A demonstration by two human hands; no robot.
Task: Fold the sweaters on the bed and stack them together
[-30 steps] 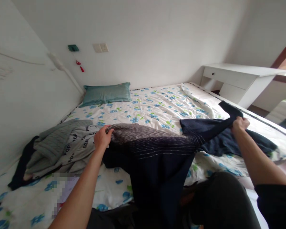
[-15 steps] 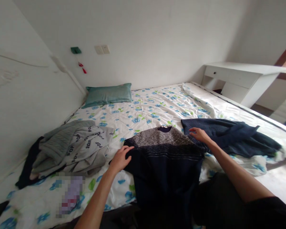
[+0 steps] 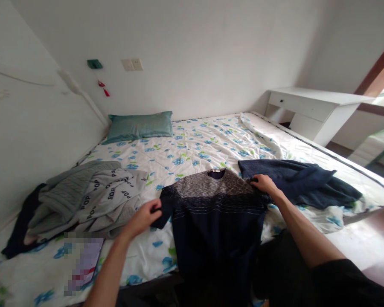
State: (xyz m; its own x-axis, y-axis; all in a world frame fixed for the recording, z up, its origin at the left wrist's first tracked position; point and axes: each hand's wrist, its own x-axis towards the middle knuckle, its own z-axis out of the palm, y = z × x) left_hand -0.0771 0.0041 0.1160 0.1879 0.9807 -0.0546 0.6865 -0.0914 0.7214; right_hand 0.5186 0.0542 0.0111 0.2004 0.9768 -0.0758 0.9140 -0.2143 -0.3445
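Observation:
A navy sweater (image 3: pixel 217 221) with a speckled grey top lies spread in front of me, its collar away from me and its lower part dropping over the bed's near edge. My left hand (image 3: pixel 147 217) is closed on the edge of its left sleeve, drawn out to the side. On the other side my right hand (image 3: pixel 264 184) pinches the sweater near the right shoulder. Just beyond that hand lies a dark blue knitted garment (image 3: pixel 294 179). The ends of both hands' fingers are partly hidden.
Left of the sweater is a heap of grey clothes (image 3: pixel 92 196), some printed "POP". A blurred purple item (image 3: pixel 86 264) lies nearer me. The flowered bedsheet (image 3: pixel 192 149) carries a green pillow (image 3: pixel 141 125) at the wall. A white desk (image 3: pixel 307 106) stands at the right.
My left hand has moved left and closed on the sleeve, pulling it outward. My right hand has come down and closed on the sweater's right shoulder area. The view has shifted slightly.

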